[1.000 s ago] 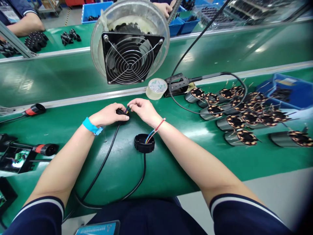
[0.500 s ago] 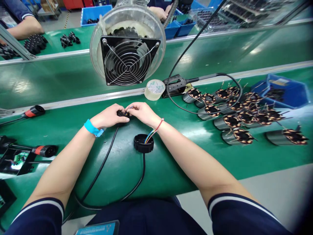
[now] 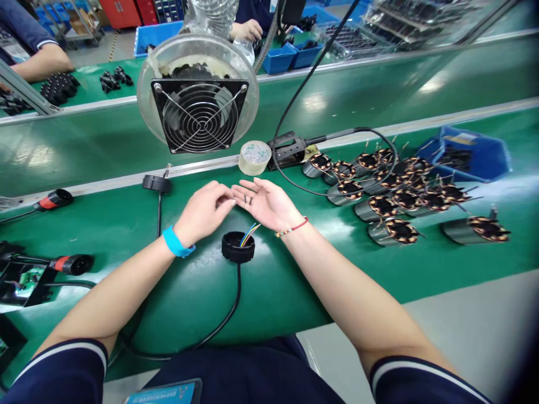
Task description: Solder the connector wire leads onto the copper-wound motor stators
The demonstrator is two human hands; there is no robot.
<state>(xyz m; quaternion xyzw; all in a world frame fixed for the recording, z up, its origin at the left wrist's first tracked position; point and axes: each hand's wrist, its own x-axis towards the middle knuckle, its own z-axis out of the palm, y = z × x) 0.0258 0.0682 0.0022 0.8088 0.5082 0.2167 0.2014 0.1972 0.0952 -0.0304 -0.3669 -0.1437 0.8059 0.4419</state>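
Observation:
My right hand lies palm up with its fingers stretched out. Two small dark pieces, perhaps screws, rest on those fingers. Close beside it, my left hand has thumb and fingers drawn together near the right fingertips; whatever they pinch, if anything, is too small to make out. Below the hands a black round cap stands on the bench, with coloured wires rising out of it and a black cable running from its underside. Another black cap with a cable stands farther back to the left.
A fan with a wire guard hangs ahead. Behind the hands sit a tape roll and a black tool holder. Several motor stators and a blue bin stand right. Red-banded connectors lie left. Co-workers' arms show beyond.
My left hand has let go of the black cap, which now stands at the back left. My right hand has turned palm up, showing small dark pieces. The view has shifted slightly.

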